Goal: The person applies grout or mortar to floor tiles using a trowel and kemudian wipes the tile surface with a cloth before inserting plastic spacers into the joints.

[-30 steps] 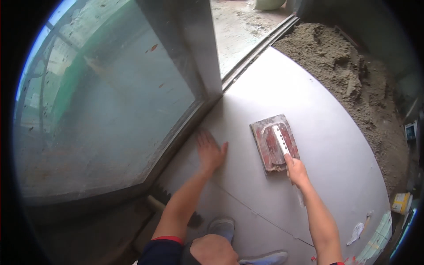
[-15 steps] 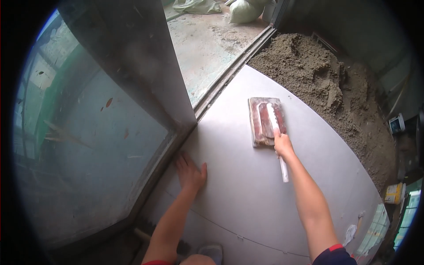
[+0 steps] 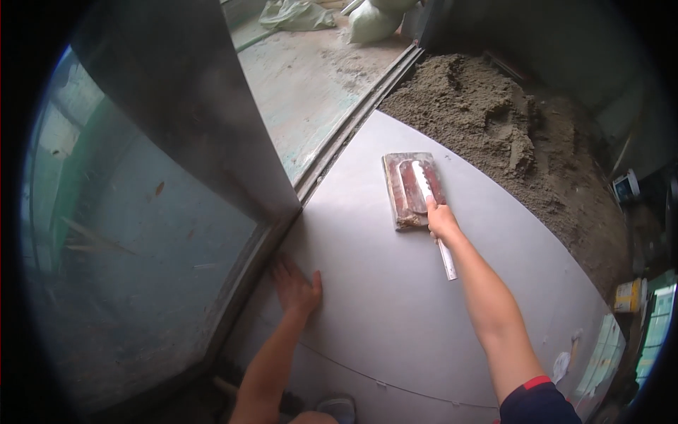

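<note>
Grey shoe [image 3: 335,406]: partly visible at the lower edge, on the near side of the seam.
Seam [image 3: 381,384]: a thin curved line with small pale tabs, crossing the foreground.
Left hand [image 3: 296,288]: palm down, fingers loosely spread, thumb apart; it holds nothing and rests near the door frame, much where it lay a second ago.
Pale grey slab [image 3: 374,297]: broad and smooth, lying beneath both arms.
Right hand [image 3: 443,220]: closed around the tool's white handle, arm well extended.
Block-headed tamper [image 3: 408,189]: red-topped and rectangular, over the slab's far portion; whether its base touches cannot be told. Since a second ago it has shifted toward the far corner, so that portion now appears to be the part being worked.
Metal track [image 3: 353,131]: runs along the slab's upper-left edge.
Sand heap [image 3: 470,106]: loose and brown, just beyond the right-hand edge.
Pale sack [image 3: 374,22]: farthest off, beyond the track.
</note>
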Motion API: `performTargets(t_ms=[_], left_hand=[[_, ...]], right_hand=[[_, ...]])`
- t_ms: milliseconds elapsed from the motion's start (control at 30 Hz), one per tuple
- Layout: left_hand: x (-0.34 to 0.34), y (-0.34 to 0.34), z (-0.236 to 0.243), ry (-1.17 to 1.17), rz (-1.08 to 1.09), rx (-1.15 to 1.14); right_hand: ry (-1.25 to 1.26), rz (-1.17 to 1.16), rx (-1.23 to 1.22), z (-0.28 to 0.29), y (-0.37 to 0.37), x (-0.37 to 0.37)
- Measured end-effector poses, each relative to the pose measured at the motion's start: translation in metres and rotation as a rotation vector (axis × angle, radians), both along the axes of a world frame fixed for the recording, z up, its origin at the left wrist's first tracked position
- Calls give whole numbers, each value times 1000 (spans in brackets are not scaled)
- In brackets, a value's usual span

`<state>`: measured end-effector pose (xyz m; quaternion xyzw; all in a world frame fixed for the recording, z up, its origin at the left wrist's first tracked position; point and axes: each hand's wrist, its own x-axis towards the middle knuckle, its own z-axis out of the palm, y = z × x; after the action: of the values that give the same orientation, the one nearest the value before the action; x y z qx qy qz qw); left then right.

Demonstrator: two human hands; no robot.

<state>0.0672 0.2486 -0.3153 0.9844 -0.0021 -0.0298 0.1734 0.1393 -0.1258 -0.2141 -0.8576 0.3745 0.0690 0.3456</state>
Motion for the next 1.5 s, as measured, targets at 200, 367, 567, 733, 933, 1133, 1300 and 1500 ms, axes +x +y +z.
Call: performTargets(t_ms=[200, 367, 567, 733, 933, 1133, 1300, 1500], left_hand=[[27, -6, -29, -130, 23, 119], [46, 16, -7, 10, 9, 225], [70, 75, -89, 208, 21, -191], [56, 27, 38, 207, -102, 144], [55, -38, 56, 275, -789, 669], [-57, -193, 107, 226, -964, 595], [-125, -246, 99, 204, -1068, 547], [-129, -251, 104, 210, -1007, 579]], right_hand=[[-328, 108, 146, 97, -29, -28], [-264, -14, -318, 41, -8, -151], [19, -197, 238, 85, -43, -255], [-261, -171, -133, 132, -42, -368], [-57, -433, -60, 25, -39, -482], [-92, -395, 116, 145, -26, -477], [-76, -538, -4, 32, -12, -561], [-162, -558, 242, 109, -48, -556]])
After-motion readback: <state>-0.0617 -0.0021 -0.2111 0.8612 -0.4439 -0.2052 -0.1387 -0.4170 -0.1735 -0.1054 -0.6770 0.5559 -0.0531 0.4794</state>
